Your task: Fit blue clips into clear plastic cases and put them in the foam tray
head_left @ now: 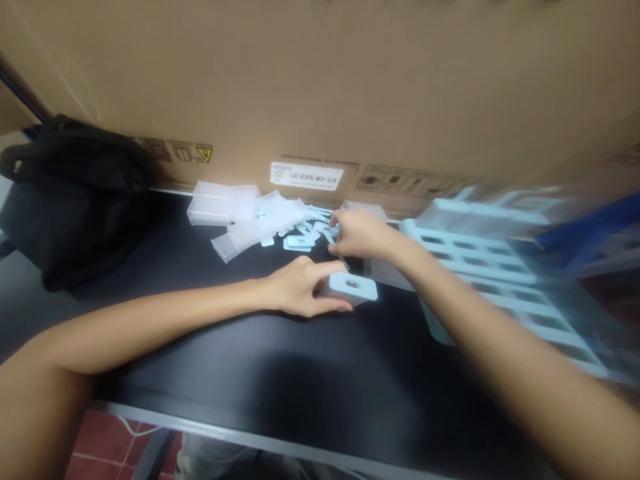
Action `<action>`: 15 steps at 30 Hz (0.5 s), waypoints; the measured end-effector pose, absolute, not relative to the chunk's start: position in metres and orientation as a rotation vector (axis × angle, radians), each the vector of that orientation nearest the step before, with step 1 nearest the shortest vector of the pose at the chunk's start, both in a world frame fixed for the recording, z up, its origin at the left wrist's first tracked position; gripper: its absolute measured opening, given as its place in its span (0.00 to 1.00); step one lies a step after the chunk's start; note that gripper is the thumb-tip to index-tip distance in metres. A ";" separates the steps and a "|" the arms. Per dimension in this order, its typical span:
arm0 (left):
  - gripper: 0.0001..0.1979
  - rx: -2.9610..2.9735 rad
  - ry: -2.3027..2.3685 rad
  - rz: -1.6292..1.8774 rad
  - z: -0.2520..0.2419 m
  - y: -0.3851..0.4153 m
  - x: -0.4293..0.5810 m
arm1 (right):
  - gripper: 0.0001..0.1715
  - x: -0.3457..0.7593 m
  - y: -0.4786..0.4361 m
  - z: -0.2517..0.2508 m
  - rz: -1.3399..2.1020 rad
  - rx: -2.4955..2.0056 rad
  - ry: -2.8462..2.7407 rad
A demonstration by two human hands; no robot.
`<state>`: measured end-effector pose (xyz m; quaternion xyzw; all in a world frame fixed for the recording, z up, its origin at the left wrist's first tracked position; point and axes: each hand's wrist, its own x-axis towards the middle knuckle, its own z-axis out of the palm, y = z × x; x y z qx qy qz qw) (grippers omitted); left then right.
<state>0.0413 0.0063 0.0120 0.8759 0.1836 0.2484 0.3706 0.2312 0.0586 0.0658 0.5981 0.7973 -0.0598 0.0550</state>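
My left hand (307, 287) is closed round a small box (353, 288) above the black table. The box's light-blue top has rounded corners and a hole in it; my fingers hide part of its sides. Farther back, my right hand (363, 233) reaches to the right edge of a pile of flat light-blue lids (299, 243). Its thumb and fingers are apart beside the lids, and no held piece can be made out. Translucent white plastic boxes (263, 223) lie to the left of and partly over the pile. Another translucent box (393, 273) is partly hidden under my right forearm.
A light-blue rack with rectangular openings (470, 257) stands at the right, blurred. A large cardboard box (320, 87) walls off the back of the black table (240, 360). A black bag (75, 200) sits at the left. Something blue (595, 223) shows at the far right.
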 end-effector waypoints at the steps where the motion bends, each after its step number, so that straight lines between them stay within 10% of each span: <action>1: 0.18 2.240 0.487 0.640 0.012 0.006 0.041 | 0.25 0.230 0.057 0.065 -0.206 1.818 2.416; 5: 0.18 2.226 0.551 0.686 0.012 0.005 0.042 | 0.07 0.234 0.045 0.084 -0.224 1.776 2.484; 15: 0.18 2.188 0.680 0.741 0.016 0.003 0.042 | 0.10 0.239 -0.039 0.151 -0.648 2.067 3.057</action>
